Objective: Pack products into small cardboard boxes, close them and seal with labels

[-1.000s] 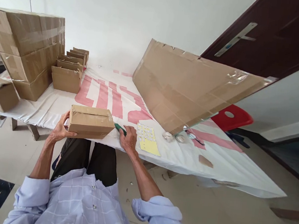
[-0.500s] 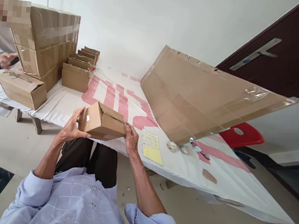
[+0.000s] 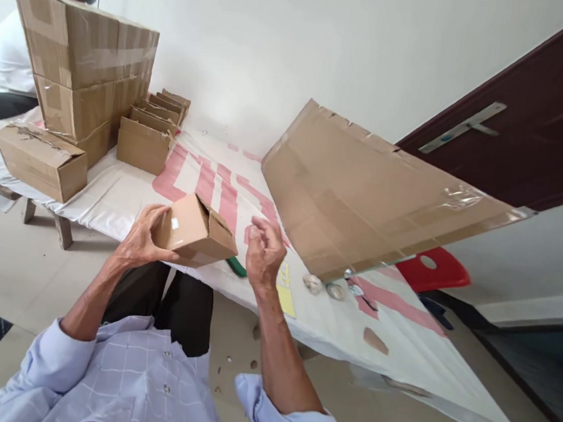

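Note:
A small cardboard box (image 3: 199,232) is tilted at the table's front edge, a little white label on its left end and its top flaps not fully flat. My left hand (image 3: 145,234) grips that labelled end, thumb along the lower edge and fingers behind. Just right of the box, my right hand (image 3: 266,250) is raised with its fingers curled into a pinch, apart from the cardboard; anything between them is too small to make out. A green-handled tool (image 3: 236,267) lies on the cloth between box and right hand. The yellow sticker sheet (image 3: 285,295) is partly hidden by my right wrist.
Stacked large boxes (image 3: 92,50), a row of open boxes (image 3: 142,146) and a closed box (image 3: 40,159) stand left. A big cardboard panel (image 3: 364,186) leans at right, near tape rolls (image 3: 334,290) and a red chair (image 3: 433,271). Another person (image 3: 13,55) sits behind the stack.
The box has been turned so its labelled left end faces me more. My right hand put down the green tool, held the box's right end, then let go and moved right, fingers pinched.

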`<state>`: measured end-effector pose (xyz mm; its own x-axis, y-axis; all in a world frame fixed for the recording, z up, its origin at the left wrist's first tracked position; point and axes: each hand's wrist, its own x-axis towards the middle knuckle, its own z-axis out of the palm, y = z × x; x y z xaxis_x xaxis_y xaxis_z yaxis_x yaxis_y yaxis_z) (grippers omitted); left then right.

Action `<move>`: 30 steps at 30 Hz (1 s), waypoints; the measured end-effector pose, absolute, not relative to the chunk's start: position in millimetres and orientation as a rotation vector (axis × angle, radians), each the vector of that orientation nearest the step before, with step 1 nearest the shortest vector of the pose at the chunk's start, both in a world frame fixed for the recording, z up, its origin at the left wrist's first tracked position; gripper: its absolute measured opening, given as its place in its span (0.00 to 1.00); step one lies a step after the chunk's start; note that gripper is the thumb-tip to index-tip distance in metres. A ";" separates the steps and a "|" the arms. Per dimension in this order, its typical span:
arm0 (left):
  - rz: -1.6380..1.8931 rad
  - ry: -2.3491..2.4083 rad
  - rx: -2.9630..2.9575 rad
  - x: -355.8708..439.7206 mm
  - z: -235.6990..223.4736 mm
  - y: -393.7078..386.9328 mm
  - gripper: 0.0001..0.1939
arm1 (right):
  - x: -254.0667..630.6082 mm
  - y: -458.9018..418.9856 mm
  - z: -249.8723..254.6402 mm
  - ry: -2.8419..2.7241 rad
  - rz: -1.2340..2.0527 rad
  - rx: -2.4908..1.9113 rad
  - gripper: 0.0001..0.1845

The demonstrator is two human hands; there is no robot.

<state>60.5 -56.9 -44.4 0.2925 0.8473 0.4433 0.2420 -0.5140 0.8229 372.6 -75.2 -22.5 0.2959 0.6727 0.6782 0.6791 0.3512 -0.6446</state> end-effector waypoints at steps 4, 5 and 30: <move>1.241 1.005 1.946 75.9 -35.6 -64.5 0.57 | 336.1 -88.3 37.7 -1.864 -0.359 -1.130 0.16; 1.250 1.009 1.959 79.6 -33.3 -66.7 0.57 | 325.9 -89.6 46.5 -1.977 -0.400 -1.092 0.16; 1.320 1.062 1.997 100.4 -31.6 -75.4 0.53 | 296.6 -71.5 54.7 -2.589 -0.650 -1.119 0.12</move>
